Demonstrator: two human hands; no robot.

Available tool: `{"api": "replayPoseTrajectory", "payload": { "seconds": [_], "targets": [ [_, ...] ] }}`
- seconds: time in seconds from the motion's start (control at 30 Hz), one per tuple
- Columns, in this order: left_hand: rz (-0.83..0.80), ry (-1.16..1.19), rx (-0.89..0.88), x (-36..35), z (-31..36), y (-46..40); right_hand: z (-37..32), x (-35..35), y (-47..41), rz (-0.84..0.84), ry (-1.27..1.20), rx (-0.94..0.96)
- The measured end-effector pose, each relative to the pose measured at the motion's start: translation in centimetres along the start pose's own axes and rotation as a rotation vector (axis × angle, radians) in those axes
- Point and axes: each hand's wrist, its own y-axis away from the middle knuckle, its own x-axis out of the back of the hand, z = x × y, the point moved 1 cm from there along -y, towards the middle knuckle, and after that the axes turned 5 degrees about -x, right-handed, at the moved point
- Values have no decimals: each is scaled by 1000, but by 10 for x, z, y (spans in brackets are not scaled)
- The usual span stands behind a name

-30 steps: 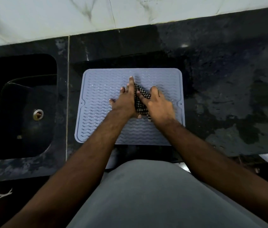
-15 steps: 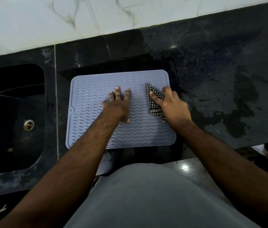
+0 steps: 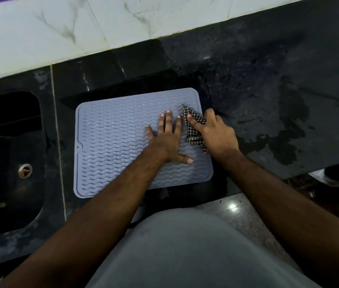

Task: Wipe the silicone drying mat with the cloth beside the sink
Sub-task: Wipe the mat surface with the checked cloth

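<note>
Left hand [image 3: 167,140] now flat beside checked cloth [image 3: 193,129]; right hand [image 3: 216,134] pinching it on ribbed mat [image 3: 112,146]

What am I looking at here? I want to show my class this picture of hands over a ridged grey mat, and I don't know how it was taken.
No machine here: a person wears a camera on the head, looking down at their own arms. On the black stone counter lies a grey silicone drying mat, with a dark sink to its left. The left hand lies flat on the mat, fingers straight, steadying it. The right hand has a checked cloth in its grip, pressed at the mat's right edge, forefinger stretched over it. Wet patches show on the counter to the right.
</note>
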Motion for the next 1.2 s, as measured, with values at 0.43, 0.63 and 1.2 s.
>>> {"api": "replayPoseTrajectory", "payload": {
  "seconds": [0.43, 0.63, 1.2],
  "targets": [
    [17, -28, 23, 5, 9, 1, 7, 16, 11, -50, -35, -161],
    [355, 214, -42, 14, -15, 12, 16, 46, -11, 117, -402, -311],
    [361, 154, 155, -31, -85, 53, -98, 6, -6, -6, -17, -158]
  ]
}}
